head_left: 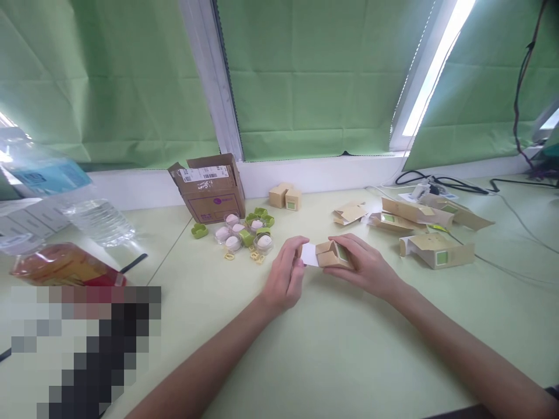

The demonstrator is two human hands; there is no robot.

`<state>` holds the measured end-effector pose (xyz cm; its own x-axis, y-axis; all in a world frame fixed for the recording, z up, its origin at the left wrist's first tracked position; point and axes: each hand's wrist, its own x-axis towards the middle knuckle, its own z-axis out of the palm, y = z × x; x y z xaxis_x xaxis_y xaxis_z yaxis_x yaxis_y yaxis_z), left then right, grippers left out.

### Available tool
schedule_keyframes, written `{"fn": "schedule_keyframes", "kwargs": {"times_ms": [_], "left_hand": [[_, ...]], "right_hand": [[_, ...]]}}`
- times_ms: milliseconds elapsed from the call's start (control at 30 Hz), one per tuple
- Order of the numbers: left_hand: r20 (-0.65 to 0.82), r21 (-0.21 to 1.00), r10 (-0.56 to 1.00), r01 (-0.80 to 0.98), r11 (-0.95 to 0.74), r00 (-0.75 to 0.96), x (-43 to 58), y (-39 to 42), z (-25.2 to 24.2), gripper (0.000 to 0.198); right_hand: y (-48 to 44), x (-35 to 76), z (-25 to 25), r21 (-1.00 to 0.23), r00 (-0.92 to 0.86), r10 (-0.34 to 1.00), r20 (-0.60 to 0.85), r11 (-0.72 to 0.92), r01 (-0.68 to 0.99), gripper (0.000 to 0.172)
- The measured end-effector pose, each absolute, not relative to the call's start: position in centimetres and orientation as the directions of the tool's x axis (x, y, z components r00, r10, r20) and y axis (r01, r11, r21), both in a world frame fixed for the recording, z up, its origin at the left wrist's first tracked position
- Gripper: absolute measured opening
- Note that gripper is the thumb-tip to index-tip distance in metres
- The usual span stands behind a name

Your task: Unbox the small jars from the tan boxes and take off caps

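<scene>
In the middle of the table, my right hand [367,265] grips a small brown cardboard box [334,256] with a green label, lying on its side with its end flaps open toward the left. My left hand [286,273] has its fingers curled around a white flap or paper piece [310,255] at that open end. Whether this piece is joined to the box, I cannot tell. To the left lie several clear round containers with pale contents [233,243], green flower-shaped pieces [259,218] and small yellow pieces [257,256].
A larger open carton [213,195] stands by the wall, with closed small boxes [279,196] to its right. Opened, flattened boxes [437,250] lie at right, near black cables [463,185]. Bottles, one clear [98,218] and one reddish [65,265], are at left.
</scene>
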<state>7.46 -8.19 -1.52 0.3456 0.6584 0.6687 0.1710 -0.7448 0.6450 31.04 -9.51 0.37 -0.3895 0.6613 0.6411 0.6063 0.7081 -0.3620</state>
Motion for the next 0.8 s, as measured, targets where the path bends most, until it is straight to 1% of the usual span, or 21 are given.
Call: {"fn": "schedule_keyframes", "kwargs": {"times_ms": [133, 167, 233, 300, 433, 533, 667, 733, 800], "left_hand": [[0.681, 0.660, 0.664, 0.136, -0.739, 0.307, 7.8, -8.4, -1.2, 0.030], [0.679, 0.670, 0.672, 0.125, -0.732, 0.294, 7.9, -8.5, -1.1, 0.032], [0.663, 0.702, 0.694, 0.089, -0.707, 0.282, 8.1, -8.7, -0.9, 0.045], [0.624, 0.741, 0.717, 0.055, -0.669, 0.311, 8.2, -8.8, -0.8, 0.059], [0.548, 0.812, 0.755, -0.011, -0.584, 0.360, 8.0, -8.7, -0.6, 0.073], [0.505, 0.851, 0.799, -0.036, -0.523, 0.326, 7.9, -8.3, -0.6, 0.065], [0.472, 0.876, 0.835, -0.044, -0.480, 0.282, 7.9, -7.9, -0.6, 0.045], [0.479, 0.872, 0.828, -0.046, -0.488, 0.293, 8.1, -7.9, -0.5, 0.040], [0.492, 0.862, 0.818, -0.037, -0.505, 0.297, 8.3, -8.1, -0.5, 0.036]], "right_hand": [[-9.8, 30.5, 0.2, -0.411, -0.398, 0.669, 0.627, 0.719, 0.561, 0.054], [-9.9, 30.4, 0.2, -0.414, -0.404, 0.663, 0.630, 0.727, 0.547, 0.055], [-10.0, 30.2, 0.2, -0.417, -0.412, 0.649, 0.640, 0.743, 0.523, 0.056], [-10.1, 30.1, 0.1, -0.417, -0.414, 0.637, 0.651, 0.755, 0.506, 0.057], [-10.3, 30.1, 0.3, -0.411, -0.433, 0.617, 0.657, 0.775, 0.481, 0.057], [-10.5, 30.1, 0.4, -0.413, -0.439, 0.613, 0.657, 0.779, 0.471, 0.052], [-10.6, 30.1, 0.4, -0.432, -0.416, 0.614, 0.671, 0.779, 0.455, 0.038], [-10.7, 30.1, 0.2, -0.467, -0.407, 0.638, 0.653, 0.763, 0.447, 0.031], [-10.7, 30.2, 0.0, -0.521, -0.397, 0.683, 0.613, 0.727, 0.446, 0.029]]}}
